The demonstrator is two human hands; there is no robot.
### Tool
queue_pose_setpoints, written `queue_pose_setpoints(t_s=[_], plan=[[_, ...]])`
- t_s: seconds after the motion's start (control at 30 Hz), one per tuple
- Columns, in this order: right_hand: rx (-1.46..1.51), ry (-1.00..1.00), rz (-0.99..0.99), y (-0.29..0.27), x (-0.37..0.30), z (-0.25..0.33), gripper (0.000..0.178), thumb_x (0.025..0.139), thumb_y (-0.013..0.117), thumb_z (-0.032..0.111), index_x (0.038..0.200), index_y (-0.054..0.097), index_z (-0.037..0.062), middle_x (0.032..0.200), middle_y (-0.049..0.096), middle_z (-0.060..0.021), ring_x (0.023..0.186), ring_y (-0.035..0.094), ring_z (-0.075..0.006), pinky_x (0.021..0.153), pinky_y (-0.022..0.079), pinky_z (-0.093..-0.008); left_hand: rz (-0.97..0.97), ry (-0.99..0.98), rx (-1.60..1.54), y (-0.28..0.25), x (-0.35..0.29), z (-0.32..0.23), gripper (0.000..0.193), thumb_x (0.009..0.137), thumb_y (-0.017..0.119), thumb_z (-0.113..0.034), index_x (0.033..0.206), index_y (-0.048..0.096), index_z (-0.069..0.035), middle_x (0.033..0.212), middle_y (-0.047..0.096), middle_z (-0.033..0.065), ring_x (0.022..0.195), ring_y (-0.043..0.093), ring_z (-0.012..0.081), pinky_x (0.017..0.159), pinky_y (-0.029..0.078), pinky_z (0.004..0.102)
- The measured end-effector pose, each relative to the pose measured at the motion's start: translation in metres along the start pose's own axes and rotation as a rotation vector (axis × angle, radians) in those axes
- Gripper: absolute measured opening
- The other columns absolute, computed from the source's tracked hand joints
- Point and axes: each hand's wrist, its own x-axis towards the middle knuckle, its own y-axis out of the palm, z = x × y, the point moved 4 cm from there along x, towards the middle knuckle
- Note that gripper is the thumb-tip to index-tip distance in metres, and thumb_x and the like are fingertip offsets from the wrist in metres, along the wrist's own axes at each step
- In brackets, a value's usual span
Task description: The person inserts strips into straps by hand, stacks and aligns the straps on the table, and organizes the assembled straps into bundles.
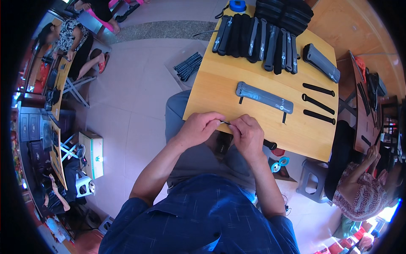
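Observation:
At the near edge of the wooden table (203, 101), both my hands are closed in pinches. A thin black strap (225, 122) runs between them. My left hand (198, 130) grips its left end with thumb and forefinger; my right hand (248, 136) pinches it just to the right. A black loop end (270, 144) sticks out beyond my right hand; I cannot tell if it belongs to the same strap. Beyond my hands lies a bundle of grey straps (264, 97), with two short black pieces showing under it. Three single black straps (318, 103) lie in a column to the right.
Bundled straps (253, 40) line the table's far side, with black packs (283, 15) and a blue device (237, 5) behind. Another bundle (321, 62) lies far right. A floor box (173, 63) holds dark strips. A co-worker (359, 186) sits at right beside a grey stool (313, 180).

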Motion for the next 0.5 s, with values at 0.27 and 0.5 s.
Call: queue_pose_setpoints(t_s=[0.27,0.5], plan=[[-0.02,-0.03,-0.011,0.0,0.0,0.001,0.009,0.081,0.078,0.008,0.087,0.071,0.0093,0.084,0.061,-0.0079,0.079,0.064,-0.0298,0.071,0.054,-0.0418,0.008,0.034,0.118,-0.003,0.005,-0.006,0.02,0.097,0.061,-0.015,0.108,0.076,-0.006,0.098,0.077,0.0154,0.091,0.074,0.0341,0.081,0.058,0.0416],[-0.02,-0.041,0.006,0.001,0.001,0.001,0.009,0.081,0.077,0.007,0.088,0.072,0.008,0.085,0.063,-0.0083,0.08,0.065,-0.0303,0.071,0.054,-0.0422,0.083,0.085,0.252,-0.006,0.012,-0.007,0.021,0.097,0.062,-0.011,0.112,0.076,-0.007,0.099,0.077,0.0136,0.09,0.075,0.0286,0.081,0.058,0.0376]])
